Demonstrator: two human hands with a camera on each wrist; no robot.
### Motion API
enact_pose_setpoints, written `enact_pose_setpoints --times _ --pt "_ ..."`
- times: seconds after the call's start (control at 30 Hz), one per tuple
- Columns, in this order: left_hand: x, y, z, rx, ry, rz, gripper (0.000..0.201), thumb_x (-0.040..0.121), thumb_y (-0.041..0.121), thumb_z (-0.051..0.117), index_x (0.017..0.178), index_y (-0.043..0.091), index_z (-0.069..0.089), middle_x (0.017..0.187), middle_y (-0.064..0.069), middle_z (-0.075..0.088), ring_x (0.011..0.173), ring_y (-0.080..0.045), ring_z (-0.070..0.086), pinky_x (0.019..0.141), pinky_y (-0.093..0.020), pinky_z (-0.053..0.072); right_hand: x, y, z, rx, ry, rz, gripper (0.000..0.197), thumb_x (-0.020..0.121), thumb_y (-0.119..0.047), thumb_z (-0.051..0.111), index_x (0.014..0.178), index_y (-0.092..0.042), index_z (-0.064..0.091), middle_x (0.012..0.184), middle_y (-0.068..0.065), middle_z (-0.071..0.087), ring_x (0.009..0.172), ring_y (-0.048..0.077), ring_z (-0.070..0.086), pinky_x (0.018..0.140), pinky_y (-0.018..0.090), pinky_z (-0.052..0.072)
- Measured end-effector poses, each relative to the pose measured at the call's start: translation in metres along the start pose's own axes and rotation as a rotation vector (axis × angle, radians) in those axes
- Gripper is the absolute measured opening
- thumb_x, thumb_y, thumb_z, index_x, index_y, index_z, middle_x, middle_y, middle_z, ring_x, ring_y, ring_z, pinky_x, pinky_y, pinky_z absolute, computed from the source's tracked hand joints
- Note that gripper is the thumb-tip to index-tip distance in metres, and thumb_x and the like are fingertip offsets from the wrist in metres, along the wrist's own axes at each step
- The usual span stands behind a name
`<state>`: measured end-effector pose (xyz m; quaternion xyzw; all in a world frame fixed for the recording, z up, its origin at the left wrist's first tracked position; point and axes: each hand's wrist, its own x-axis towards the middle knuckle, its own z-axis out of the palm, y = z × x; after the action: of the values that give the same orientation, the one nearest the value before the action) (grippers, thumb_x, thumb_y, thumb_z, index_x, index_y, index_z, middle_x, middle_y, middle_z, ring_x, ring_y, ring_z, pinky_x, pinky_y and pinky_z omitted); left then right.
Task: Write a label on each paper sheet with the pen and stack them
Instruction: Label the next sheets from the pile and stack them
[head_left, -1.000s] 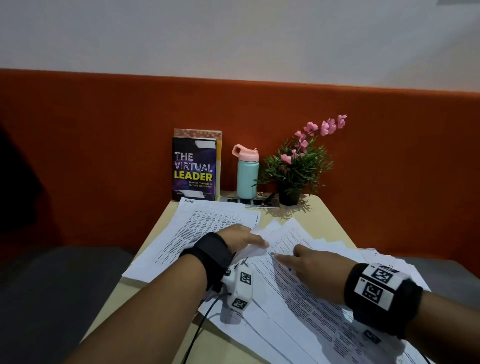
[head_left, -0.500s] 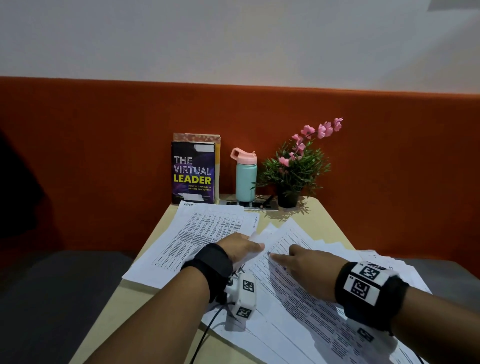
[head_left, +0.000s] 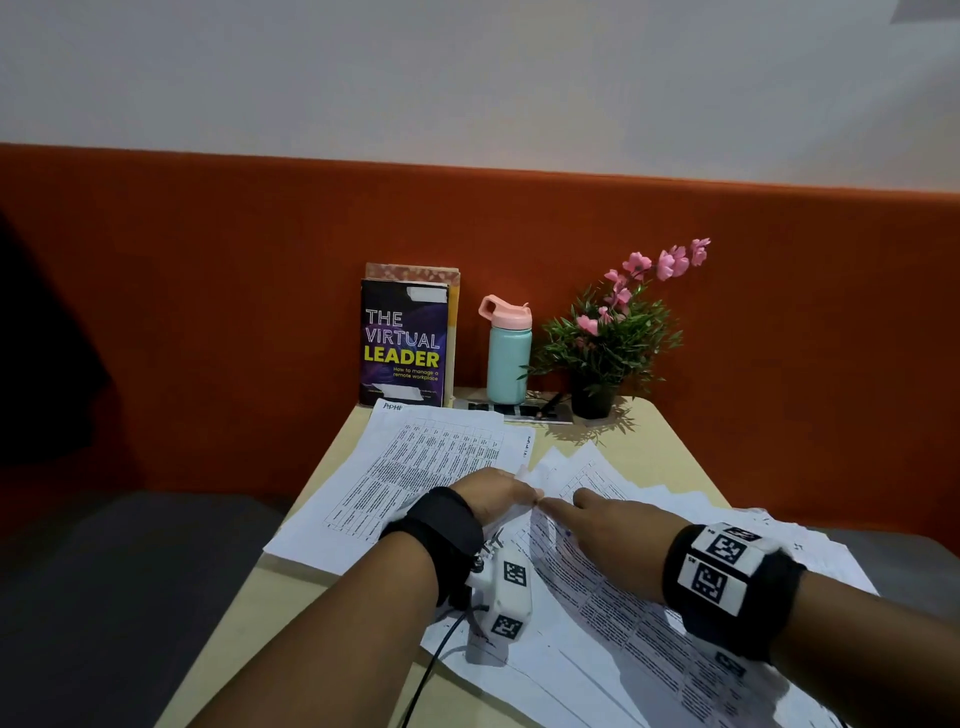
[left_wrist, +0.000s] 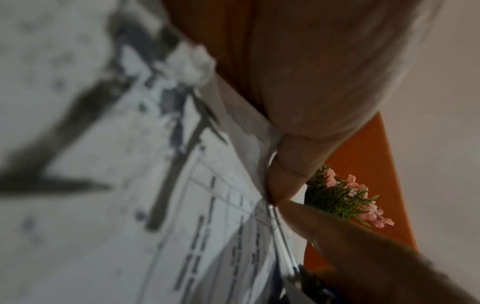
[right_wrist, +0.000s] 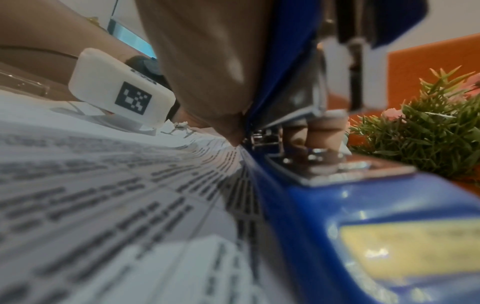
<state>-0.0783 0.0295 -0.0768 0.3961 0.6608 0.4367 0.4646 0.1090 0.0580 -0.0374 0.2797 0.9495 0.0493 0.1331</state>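
Observation:
Printed paper sheets (head_left: 613, 597) lie fanned out on the table under both hands. My left hand (head_left: 524, 491) pinches the far corner of these sheets (left_wrist: 207, 205) between thumb and fingers. My right hand (head_left: 558, 506) grips a blue stapler (right_wrist: 337, 205), its metal nose at that same corner, touching the left fingertips. From the head view the stapler is almost wholly hidden under the right hand. A second stack of sheets (head_left: 415, 467) lies to the left, with a handwritten label (head_left: 392, 407) at its far corner. A black pen (head_left: 551, 404) lies at the back, next to the bottle.
At the table's far edge stand a book (head_left: 404, 348), a teal bottle with a pink lid (head_left: 508, 358) and a potted plant with pink flowers (head_left: 608, 343). An orange padded wall (head_left: 208, 312) is behind them. A cable (head_left: 431, 660) runs from my left wrist.
My right hand has slid a little left along the sheets, so its fingertips now meet the left fingertips at the paper corner. The left hand has hardly moved.

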Motion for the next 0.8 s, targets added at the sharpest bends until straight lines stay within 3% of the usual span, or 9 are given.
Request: enact_pose_setpoints --times 0.07,0.17,0.27,0.33,0.43,0.53,0.6,0.7,0.8 --pt "0.001 0.000 0.000 0.028 0.015 -0.008 0.033 0.087 0.017 0.070 0.111 -0.005 0.068 0.095 -0.009 0.065 0.091 -0.024 0.059 0.083 -0.030 0.044 -0.001 -0.002 -0.002 -0.043 0.000 -0.004 0.078 0.094 -0.002 0.043 0.154 -0.031 0.003 0.118 0.007 0.042 0.060 0.018 0.040 0.060 0.039 0.046" --pt "0.007 -0.002 0.001 -0.044 0.026 -0.030 0.056 0.063 0.027 0.079 0.107 -0.006 0.069 0.108 -0.014 0.069 0.104 -0.028 0.063 0.105 -0.040 0.044 -0.002 -0.005 -0.005 -0.119 0.018 -0.012 0.077 0.093 -0.002 0.046 0.155 -0.026 0.006 0.122 0.011 0.042 0.071 0.024 0.042 0.060 0.037 0.041" --pt "0.015 -0.005 0.001 -0.119 0.013 -0.044 0.049 0.058 0.023 0.079 0.098 -0.002 0.071 0.114 -0.016 0.070 0.113 -0.030 0.064 0.111 -0.040 0.041 -0.003 -0.008 -0.006 -0.178 0.050 -0.017 0.073 0.093 -0.003 0.046 0.154 -0.022 0.010 0.123 0.014 0.042 0.077 0.028 0.045 0.061 0.037 0.041" --pt "0.010 -0.002 0.002 -0.162 -0.001 -0.058 0.044 0.060 0.017 0.080 0.097 -0.005 0.070 0.111 -0.014 0.071 0.111 -0.028 0.064 0.110 -0.036 0.041 -0.003 -0.008 -0.006 -0.208 0.074 -0.027 0.070 0.094 -0.005 0.045 0.153 -0.021 0.012 0.123 0.015 0.042 0.084 0.032 0.052 0.062 0.038 0.042" --pt "0.004 0.003 0.006 -0.214 -0.028 -0.048 0.016 0.070 0.005 0.073 0.080 -0.002 0.064 0.099 -0.009 0.063 0.102 -0.026 0.058 0.100 -0.031 0.045 -0.002 -0.013 -0.006 -0.223 0.104 -0.058 0.066 0.096 -0.007 0.042 0.153 -0.021 0.012 0.123 0.015 0.042 0.091 0.035 0.056 0.064 0.039 0.044" --pt "0.000 0.005 0.008 -0.225 0.013 -0.041 0.003 0.063 0.006 0.069 0.061 0.004 0.068 0.085 -0.009 0.060 0.093 -0.026 0.054 0.087 -0.034 0.044 0.003 -0.020 -0.007 -0.212 0.123 -0.076 0.063 0.097 -0.008 0.044 0.152 -0.023 0.015 0.125 0.014 0.043 0.088 0.035 0.057 0.063 0.040 0.046" --pt "0.001 0.004 0.006 -0.183 0.025 -0.047 0.010 0.059 0.012 0.069 0.050 0.009 0.072 0.075 -0.011 0.063 0.087 -0.027 0.056 0.084 -0.038 0.045 0.008 -0.019 -0.009 -0.178 0.115 -0.070 0.062 0.097 -0.008 0.045 0.150 -0.025 0.018 0.122 0.013 0.044 0.080 0.032 0.054 0.060 0.039 0.043" --pt "0.008 -0.001 0.001 -0.059 0.027 -0.039 0.018 0.063 0.024 0.073 0.071 0.007 0.072 0.089 -0.013 0.069 0.089 -0.026 0.062 0.094 -0.043 0.048 0.009 -0.011 -0.007 -0.033 0.098 -0.065 0.059 0.098 -0.011 0.044 0.149 -0.030 0.022 0.115 0.008 0.047 0.072 0.028 0.049 0.061 0.040 0.048" --pt "0.011 -0.006 0.001 -0.136 0.047 -0.005 0.056 0.060 0.040 0.080 0.100 0.002 0.072 0.118 -0.015 0.069 0.112 -0.028 0.064 0.108 -0.045 0.044 -0.003 -0.003 -0.003 0.170 0.135 -0.050 0.050 0.104 -0.024 0.038 0.150 -0.037 0.023 0.121 0.001 0.051 0.094 0.027 0.059 0.082 0.041 0.052"
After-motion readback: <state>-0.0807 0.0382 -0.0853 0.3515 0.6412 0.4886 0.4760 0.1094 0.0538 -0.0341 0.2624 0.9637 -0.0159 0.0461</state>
